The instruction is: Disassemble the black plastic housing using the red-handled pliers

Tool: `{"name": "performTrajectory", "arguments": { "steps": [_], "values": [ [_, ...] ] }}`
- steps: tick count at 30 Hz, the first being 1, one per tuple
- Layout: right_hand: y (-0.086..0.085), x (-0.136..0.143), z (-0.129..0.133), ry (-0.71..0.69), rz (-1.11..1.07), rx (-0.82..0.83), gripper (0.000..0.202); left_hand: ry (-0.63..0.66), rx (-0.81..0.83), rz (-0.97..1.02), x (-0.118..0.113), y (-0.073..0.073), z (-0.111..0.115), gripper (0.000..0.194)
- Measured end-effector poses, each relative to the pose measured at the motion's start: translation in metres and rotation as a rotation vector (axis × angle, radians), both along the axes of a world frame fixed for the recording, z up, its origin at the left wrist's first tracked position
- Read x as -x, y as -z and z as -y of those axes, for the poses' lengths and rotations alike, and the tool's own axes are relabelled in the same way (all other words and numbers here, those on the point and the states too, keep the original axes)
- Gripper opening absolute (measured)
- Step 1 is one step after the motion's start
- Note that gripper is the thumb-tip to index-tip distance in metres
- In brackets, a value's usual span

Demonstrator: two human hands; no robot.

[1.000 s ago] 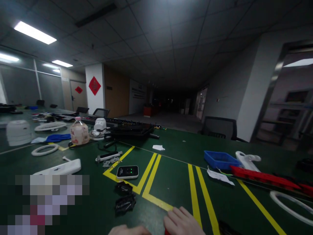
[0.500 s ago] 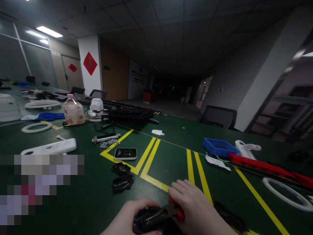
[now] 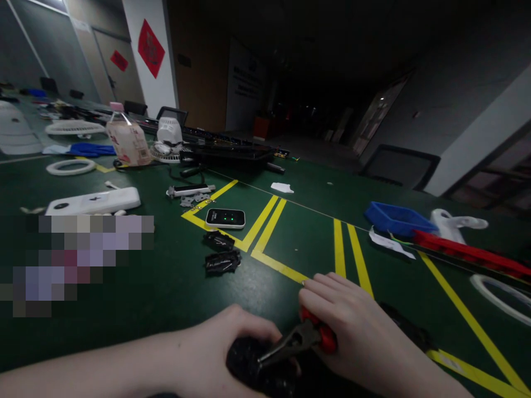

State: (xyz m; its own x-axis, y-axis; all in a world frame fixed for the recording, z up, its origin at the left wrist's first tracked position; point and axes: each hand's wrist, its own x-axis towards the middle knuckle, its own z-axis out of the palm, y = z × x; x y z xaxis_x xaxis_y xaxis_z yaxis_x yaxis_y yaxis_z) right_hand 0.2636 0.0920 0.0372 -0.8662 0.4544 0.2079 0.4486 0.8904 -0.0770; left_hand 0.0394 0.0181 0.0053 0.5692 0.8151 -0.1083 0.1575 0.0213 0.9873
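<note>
My left hand (image 3: 222, 345) is closed around a dark, glossy black part (image 3: 244, 362) at the bottom centre; its exact kind is hard to make out. Red-handled needle-nose pliers (image 3: 295, 341) are gripped in my right hand (image 3: 346, 315), their jaws pointing left. The jaw tips reach the black part, though whether they bite on it I cannot tell. Two crumpled-looking black pieces (image 3: 223, 262) lie on the green table beyond my left hand. Another dark piece (image 3: 409, 326) rests behind my right wrist, partly hidden.
Yellow tape lines (image 3: 282, 266) mark the table. Ahead sits a small device with green lights (image 3: 225, 218). To the right are a blue tray (image 3: 398, 218), a long red strip (image 3: 468, 251) and a white ring (image 3: 501, 298). A bottle (image 3: 128, 138) stands far left.
The view has tilted downward and rolled, and more of my left forearm shows. The pliers' jaws now point lower left, with their tips more visible against the black part. Both hands keep their holds.
</note>
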Motion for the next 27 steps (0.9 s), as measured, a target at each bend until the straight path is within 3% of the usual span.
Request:
{"name": "performTrajectory", "arguments": {
  "steps": [4, 10, 17, 23, 27],
  "values": [
    [0.000, 0.002, 0.002, -0.042, -0.024, 0.007, 0.025, 0.089, 0.126, 0.136, 0.002, 0.003, 0.000, 0.049],
    [-0.001, 0.003, 0.001, -0.041, -0.078, 0.001, 0.019, -0.058, 0.309, 0.310, -0.001, 0.006, 0.004, 0.059],
    [-0.003, 0.000, 0.000, 0.006, -0.124, -0.047, 0.012, -0.071, 0.444, 0.602, -0.005, 0.014, 0.006, 0.039],
    [0.001, 0.000, -0.001, 0.010, -0.116, -0.088, 0.013, -0.036, 0.441, 0.761, -0.011, 0.019, 0.013, 0.042],
    [0.002, -0.002, -0.003, 0.009, -0.100, -0.110, 0.013, -0.024, 0.525, 0.856, -0.011, 0.019, 0.012, 0.043]
  ]
}}
